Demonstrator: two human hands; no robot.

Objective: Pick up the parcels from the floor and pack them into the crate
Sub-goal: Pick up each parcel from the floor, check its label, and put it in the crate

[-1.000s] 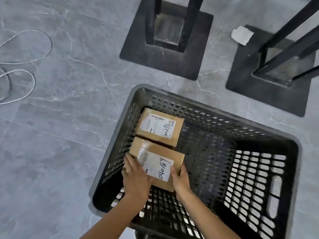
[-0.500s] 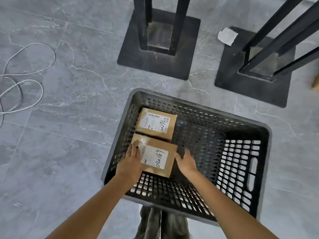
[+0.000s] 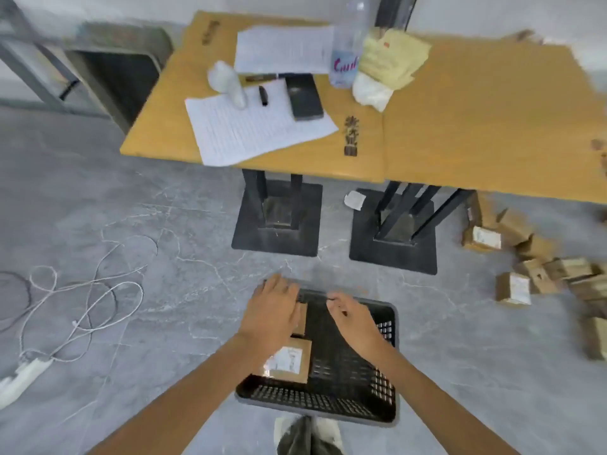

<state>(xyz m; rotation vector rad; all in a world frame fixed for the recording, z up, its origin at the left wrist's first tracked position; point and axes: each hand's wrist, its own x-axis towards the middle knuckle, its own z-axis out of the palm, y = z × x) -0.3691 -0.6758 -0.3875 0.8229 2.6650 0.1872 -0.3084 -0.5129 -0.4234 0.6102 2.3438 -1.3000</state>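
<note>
The left hand (image 3: 272,310) and right hand (image 3: 353,320) hover above the crate (image 3: 315,408), fingers relaxed, holding nothing. Beneath the left wrist lies a labelled parcel (image 3: 289,361); the left hand partly covers a second parcel (image 3: 301,320). Well right of the right hand, loose parcels (image 3: 514,288) lie on the floor (image 3: 460,339).

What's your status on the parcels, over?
Left hand, right hand open, empty, over crate. Nearer parcel inside, label up; second parcel partly behind left hand. Floor parcels heaped at right, nothing in between.
</note>
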